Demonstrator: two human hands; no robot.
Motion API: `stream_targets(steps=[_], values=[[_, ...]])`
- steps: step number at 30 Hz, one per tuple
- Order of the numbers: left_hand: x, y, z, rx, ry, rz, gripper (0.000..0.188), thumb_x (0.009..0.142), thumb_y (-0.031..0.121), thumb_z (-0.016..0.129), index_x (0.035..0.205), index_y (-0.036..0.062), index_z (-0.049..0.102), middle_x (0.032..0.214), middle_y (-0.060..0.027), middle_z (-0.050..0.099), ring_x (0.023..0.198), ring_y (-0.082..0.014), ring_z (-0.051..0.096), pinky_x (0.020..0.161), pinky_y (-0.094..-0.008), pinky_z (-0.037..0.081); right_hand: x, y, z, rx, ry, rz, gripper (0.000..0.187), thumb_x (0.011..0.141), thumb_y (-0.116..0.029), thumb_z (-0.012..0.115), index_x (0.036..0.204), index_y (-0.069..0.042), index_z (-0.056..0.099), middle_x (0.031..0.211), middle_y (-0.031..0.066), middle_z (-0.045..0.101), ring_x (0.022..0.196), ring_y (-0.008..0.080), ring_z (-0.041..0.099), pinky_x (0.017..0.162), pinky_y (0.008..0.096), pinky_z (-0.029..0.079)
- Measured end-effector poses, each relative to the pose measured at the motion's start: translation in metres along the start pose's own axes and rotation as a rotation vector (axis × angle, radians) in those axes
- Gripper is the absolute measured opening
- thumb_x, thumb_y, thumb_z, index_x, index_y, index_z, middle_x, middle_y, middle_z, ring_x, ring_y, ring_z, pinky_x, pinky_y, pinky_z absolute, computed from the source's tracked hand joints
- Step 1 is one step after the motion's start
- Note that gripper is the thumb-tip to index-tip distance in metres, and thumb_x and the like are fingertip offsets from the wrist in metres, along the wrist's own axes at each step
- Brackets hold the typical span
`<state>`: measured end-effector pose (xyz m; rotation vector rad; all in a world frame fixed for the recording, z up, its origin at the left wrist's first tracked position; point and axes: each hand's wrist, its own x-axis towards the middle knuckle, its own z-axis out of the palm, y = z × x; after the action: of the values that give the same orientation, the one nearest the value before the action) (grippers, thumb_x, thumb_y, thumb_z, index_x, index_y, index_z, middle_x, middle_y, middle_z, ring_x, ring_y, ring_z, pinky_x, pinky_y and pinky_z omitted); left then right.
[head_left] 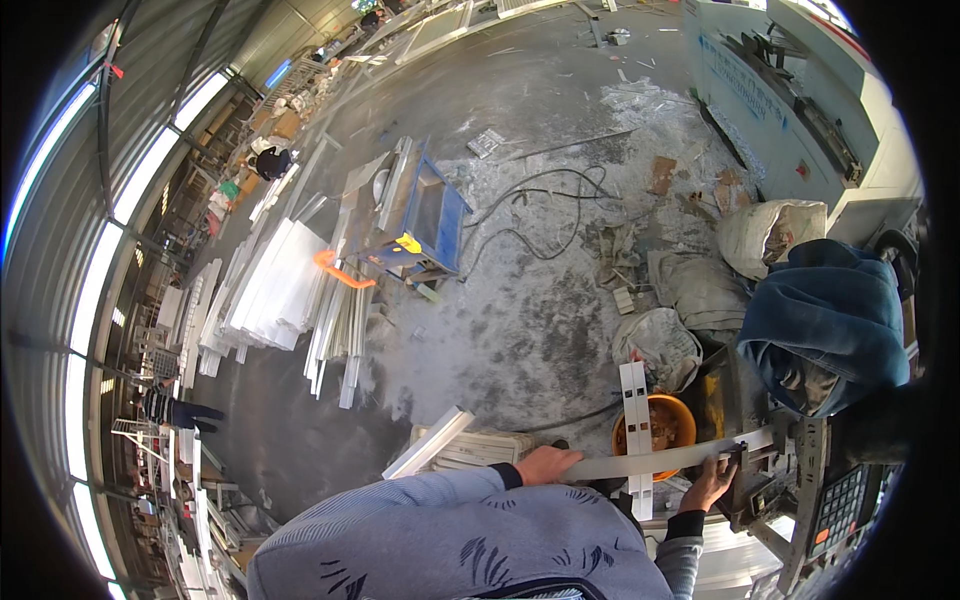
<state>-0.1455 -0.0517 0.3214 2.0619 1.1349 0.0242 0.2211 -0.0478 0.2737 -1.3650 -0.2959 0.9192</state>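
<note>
A long, flat, light-grey metal profile (640,464) lies crosswise in front of me, its right end reaching into a dark metal fixture. My left hand (548,465) is closed around the profile's left end. Further right, my right hand (708,485) has its fingers bent against the profile's lower edge, right beside the dark fixture (738,480); its fingertips are partly hidden. Beneath the profile runs a white bar with square holes (634,400), standing across an orange bucket (686,418) that has scraps in it.
At right, a blue cloth (825,310) is draped beside a calculator (838,510). White sacks (745,240) slump near a large pale machine (750,100). A blue cart (435,215) and stacked white profiles (275,285) stand left, with a black cable (545,255) on the floor. Another person (175,408) is far left.
</note>
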Motion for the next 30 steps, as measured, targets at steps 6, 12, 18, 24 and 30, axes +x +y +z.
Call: stream_targets(steps=[6,12,18,24,30], values=[[0.055,0.031,0.014,-0.085,0.072,0.087,0.049,0.083,0.024,0.076,0.122,0.0034,0.054,0.099,-0.0209,0.068,0.087,-0.0428,0.068,0.072,-0.0529,0.053,-0.014,-0.017,0.002,-0.077,-0.151,-0.007,0.067,0.093,-0.003,0.059,0.155,0.005,0.036,0.150,0.0171,0.051,0.129,0.0250,0.058,0.110,0.0363,0.045],[0.089,0.074,0.007,-0.064,0.036,0.051,0.052,0.082,0.018,0.077,0.122,-0.0026,0.053,0.100,-0.0239,0.067,0.091,-0.0445,0.067,0.075,-0.0530,0.054,-0.037,-0.050,-0.008,-0.120,-0.148,0.105,0.069,0.090,-0.008,0.061,0.155,0.000,0.040,0.127,0.0053,0.060,0.104,0.0131,0.057,0.092,0.0278,0.046],[0.141,0.108,0.018,-0.077,0.041,0.089,0.059,0.083,0.018,0.077,0.130,-0.0056,0.050,0.097,-0.0249,0.068,0.089,-0.0450,0.068,0.074,-0.0527,0.053,-0.053,-0.051,-0.009,-0.234,-0.045,0.248,0.068,0.091,-0.012,0.063,0.155,-0.006,0.041,0.127,0.0068,0.059,0.105,0.0157,0.057,0.091,0.0298,0.048],[0.195,0.134,0.041,-0.116,0.068,0.101,0.060,0.080,0.012,0.076,0.130,-0.0102,0.051,0.094,-0.0275,0.068,0.086,-0.0456,0.068,0.075,-0.0523,0.053,-0.082,-0.027,-0.026,-0.272,-0.081,0.305,0.065,0.089,-0.012,0.064,0.150,-0.007,0.046,0.125,0.0077,0.059,0.102,0.0181,0.059,0.084,0.0312,0.049],[0.220,0.145,0.057,-0.101,0.031,0.085,0.060,0.090,0.021,0.072,0.135,-0.0114,0.050,0.095,-0.0269,0.068,0.089,-0.0418,0.068,0.077,-0.0499,0.054,-0.102,-0.006,-0.087,-0.256,0.108,0.350,0.073,0.083,-0.006,0.066,0.153,-0.006,0.043,0.127,0.0107,0.060,0.097,0.0203,0.061,0.080,0.0330,0.050]])
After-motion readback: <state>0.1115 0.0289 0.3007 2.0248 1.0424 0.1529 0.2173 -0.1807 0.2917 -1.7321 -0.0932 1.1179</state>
